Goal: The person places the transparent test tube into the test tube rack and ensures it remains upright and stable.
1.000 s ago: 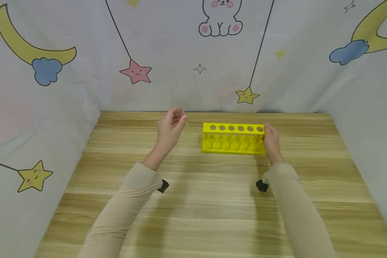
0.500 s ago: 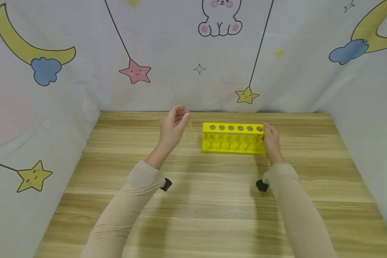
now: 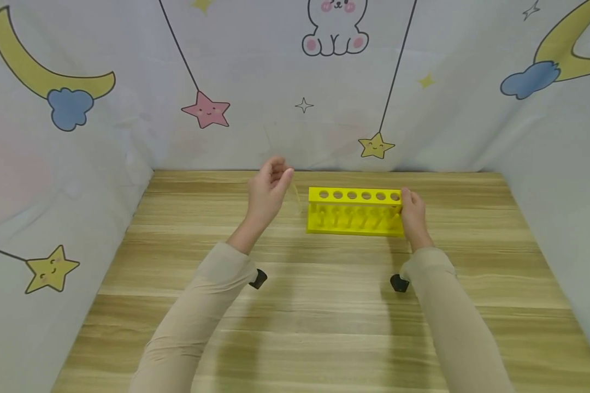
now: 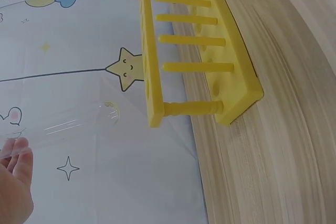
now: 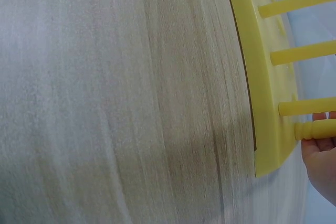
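Observation:
A clear test tube is pinched in my left hand, its rounded end pointing toward the rack in the left wrist view. In the head view the tube is hard to see and tilts down to the right, its lower part left of the rack. The yellow rack stands on the table, with a row of round holes along its top and pegs below; no tube stands in it. My right hand grips the rack's right end, and in the right wrist view its fingers are around the end post.
The wood-grain table runs up to a white cloth backdrop with printed stars and moons, which also hangs on both sides. Black pieces show at both sleeve cuffs.
My left hand has moved slightly right and away from me with the tube, closer to the rack. The right hand and the rack have stayed in place.

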### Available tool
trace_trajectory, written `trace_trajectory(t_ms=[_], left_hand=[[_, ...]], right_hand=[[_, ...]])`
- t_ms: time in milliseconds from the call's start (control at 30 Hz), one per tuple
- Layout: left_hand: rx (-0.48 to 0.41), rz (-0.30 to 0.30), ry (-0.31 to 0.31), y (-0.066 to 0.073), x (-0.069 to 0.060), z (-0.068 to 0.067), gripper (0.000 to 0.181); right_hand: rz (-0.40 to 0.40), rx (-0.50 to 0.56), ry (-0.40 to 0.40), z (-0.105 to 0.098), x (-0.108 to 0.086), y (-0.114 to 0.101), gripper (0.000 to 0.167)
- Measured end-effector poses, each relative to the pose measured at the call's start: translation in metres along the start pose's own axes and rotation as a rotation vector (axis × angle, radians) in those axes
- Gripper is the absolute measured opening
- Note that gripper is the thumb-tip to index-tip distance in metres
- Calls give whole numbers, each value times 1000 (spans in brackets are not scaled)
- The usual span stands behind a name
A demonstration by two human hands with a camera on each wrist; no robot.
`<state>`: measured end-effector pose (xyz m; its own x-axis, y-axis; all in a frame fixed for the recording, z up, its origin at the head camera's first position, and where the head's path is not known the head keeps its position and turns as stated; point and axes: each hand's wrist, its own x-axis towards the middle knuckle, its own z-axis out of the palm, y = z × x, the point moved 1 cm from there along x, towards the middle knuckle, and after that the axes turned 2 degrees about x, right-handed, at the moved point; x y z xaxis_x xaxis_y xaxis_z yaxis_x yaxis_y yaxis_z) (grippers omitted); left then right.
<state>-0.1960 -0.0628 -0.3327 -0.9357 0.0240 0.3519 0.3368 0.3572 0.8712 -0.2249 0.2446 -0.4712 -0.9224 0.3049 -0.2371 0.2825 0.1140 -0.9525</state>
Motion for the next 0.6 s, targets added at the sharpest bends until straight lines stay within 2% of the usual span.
trace_trajectory(t_ms=[100,333,600], left_hand=[[-10,-1,3,1,0,2,29],[-31,1,3,-27,11,13,31],[-19,24,-9,-30,14,19,32]], right_hand=[[-13,7,0,0,1,1,38],[-18,9,14,1,1,1,38],[1,13,21,1,4,1,38]])
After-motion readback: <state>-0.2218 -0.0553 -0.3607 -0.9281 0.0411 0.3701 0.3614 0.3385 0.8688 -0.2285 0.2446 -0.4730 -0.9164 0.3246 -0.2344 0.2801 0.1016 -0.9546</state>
